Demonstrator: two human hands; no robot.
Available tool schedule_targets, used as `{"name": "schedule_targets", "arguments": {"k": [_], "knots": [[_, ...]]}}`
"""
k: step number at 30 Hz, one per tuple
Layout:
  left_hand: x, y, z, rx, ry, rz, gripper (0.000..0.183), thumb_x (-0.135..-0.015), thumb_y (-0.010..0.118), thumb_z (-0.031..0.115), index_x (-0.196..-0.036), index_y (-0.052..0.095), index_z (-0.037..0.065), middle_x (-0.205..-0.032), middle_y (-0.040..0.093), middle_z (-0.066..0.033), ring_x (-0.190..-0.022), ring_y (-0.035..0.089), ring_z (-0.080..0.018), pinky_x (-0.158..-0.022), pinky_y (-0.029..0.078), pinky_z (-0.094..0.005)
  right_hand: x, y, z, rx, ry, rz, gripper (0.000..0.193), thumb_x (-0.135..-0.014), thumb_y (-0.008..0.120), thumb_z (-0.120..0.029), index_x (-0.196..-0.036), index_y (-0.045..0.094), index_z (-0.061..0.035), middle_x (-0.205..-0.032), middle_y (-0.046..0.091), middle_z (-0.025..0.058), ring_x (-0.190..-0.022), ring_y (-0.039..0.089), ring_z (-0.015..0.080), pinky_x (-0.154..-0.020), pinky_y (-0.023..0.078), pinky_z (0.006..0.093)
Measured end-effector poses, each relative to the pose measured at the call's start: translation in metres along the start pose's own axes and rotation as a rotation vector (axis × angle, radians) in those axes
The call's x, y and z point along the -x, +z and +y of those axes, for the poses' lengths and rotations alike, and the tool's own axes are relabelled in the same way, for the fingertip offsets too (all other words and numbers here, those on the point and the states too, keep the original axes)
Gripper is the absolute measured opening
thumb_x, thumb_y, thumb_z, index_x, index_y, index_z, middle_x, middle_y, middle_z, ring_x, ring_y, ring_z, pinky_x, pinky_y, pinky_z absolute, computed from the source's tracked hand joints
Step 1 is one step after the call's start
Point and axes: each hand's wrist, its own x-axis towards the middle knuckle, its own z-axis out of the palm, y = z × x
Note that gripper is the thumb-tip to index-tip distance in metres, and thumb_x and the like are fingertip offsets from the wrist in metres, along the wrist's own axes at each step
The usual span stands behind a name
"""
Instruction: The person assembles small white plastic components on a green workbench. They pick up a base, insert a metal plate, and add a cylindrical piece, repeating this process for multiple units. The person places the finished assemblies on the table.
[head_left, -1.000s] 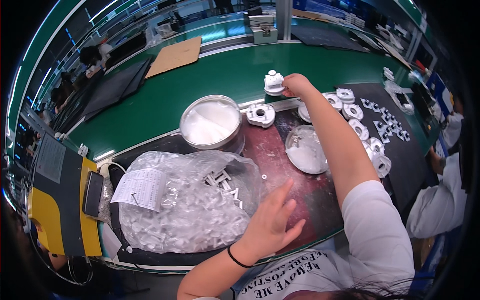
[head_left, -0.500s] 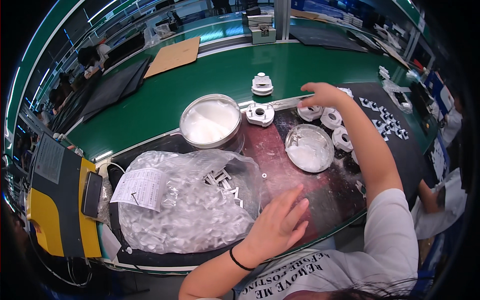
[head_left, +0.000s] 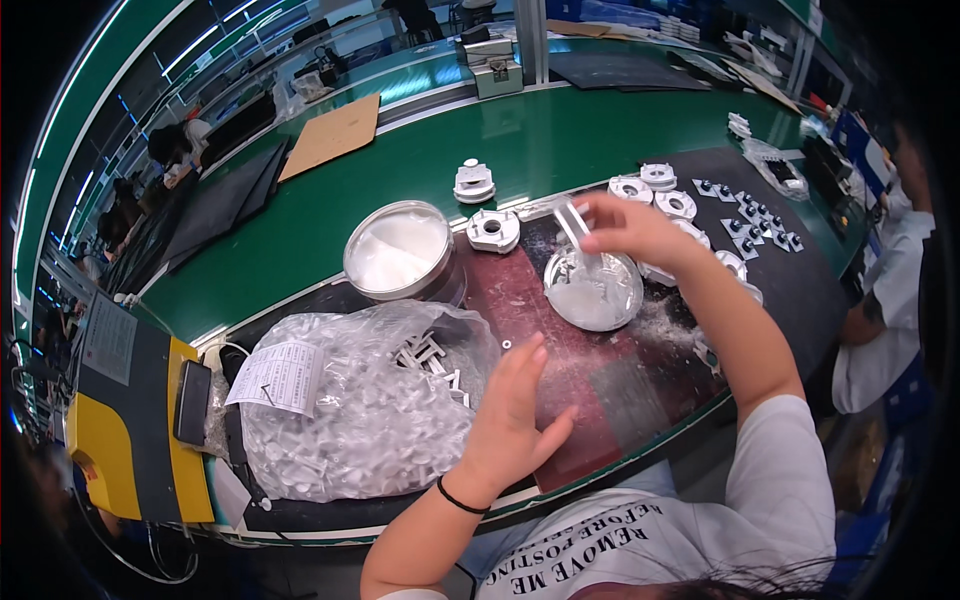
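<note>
Green bench [head_left: 560,140]: bag [head_left: 360,410], tin [head_left: 400,250], parts [head_left: 690,205]

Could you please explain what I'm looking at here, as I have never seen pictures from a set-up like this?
This is one view from a wide fisheye camera worn on a person's head, looking down at their own two bare hands; there is no robot. Straight edges bend near the rim. The right hand holds a small pale stick over a shallow dish of white paste. The left hand rests open at the edge of a clear bag of small white parts. On the bench lie a round tin and several grey metal parts.
</note>
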Motion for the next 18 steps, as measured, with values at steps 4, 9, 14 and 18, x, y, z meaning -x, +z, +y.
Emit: {"name": "schedule_targets", "arguments": {"k": [4,9,14,18], "knots": [[-0.001,-0.002,0.003,0.021,0.006,0.005,0.1,-0.065,0.081,0.021,-0.142,0.019,0.007,-0.14,0.033,-0.0255,-0.124,0.038,-0.0432,-0.102,0.033,-0.0482,0.063,0.054,0.029,-0.709,0.121,-0.243,0.062,-0.086,0.061,-0.038,-0.132,0.041,-0.001,-0.121,0.057,0.0108,-0.109,0.058,0.0197,-0.095,0.045,0.0352],[0.0,0.0,0.005,0.102,-0.036,-0.118,0.104,-0.062,0.084,0.026,-0.142,0.02,0.006,-0.141,0.033,-0.0251,-0.125,0.039,-0.0423,-0.102,0.035,-0.0463,0.1,0.087,0.056,-1.057,0.22,-0.315,0.055,-0.094,0.045,-0.042,-0.135,0.039,-0.0059,-0.127,0.053,0.0107,-0.114,0.055,0.0233,-0.098,0.044,0.0421],[-0.002,0.001,0.006,0.13,0.002,-0.19,0.097,-0.062,0.082,0.019,-0.141,0.026,0.006,-0.135,0.041,-0.0226,-0.121,0.045,-0.0396,-0.1,0.038,-0.0446,0.105,0.092,0.071,-1.039,0.243,-0.401,0.056,-0.096,0.04,-0.046,-0.136,0.039,-0.0072,-0.127,0.054,0.0107,-0.115,0.054,0.0231,-0.098,0.044,0.0428],[0.0,0.002,0.008,0.128,-0.109,-0.184,0.092,-0.062,0.079,0.015,-0.139,0.029,0.006,-0.128,0.047,-0.0212,-0.115,0.049,-0.0386,-0.098,0.039,-0.0439,0.106,0.089,0.057,-0.782,0.237,-0.302,0.058,-0.094,0.044,-0.05,-0.135,0.04,-0.0084,-0.124,0.055,0.0092,-0.112,0.055,0.0198,-0.093,0.046,0.0378]]}}
